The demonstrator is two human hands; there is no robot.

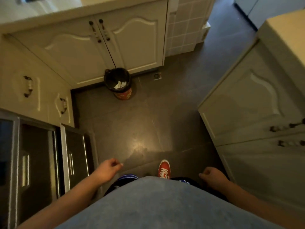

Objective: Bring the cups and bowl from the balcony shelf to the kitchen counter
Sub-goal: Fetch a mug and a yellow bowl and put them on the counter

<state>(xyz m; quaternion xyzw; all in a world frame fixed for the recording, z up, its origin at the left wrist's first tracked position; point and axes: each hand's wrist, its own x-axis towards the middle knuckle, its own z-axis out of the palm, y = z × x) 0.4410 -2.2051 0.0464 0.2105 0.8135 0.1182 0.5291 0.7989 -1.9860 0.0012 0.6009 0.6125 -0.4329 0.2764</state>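
No cups, bowl or balcony shelf show in the head view. My left hand (pixel 110 169) hangs at my side above the dark floor, fingers loosely curled with nothing in them. My right hand (pixel 212 176) hangs on the other side, also curled and holding nothing. A strip of pale kitchen counter (pixel 49 13) runs along the top left, above cream cabinet doors. I am looking straight down at my grey shirt and one red shoe (pixel 163 169).
A small bin (pixel 118 82) with a black liner and white paper stands against the cabinet doors (pixel 92 52) ahead. Dark steel-fronted appliances (pixel 41 156) line the left. A cream cabinet (pixel 257 100) juts in at the right. The dark floor (pixel 140 126) runs between, toward a passage upper right.
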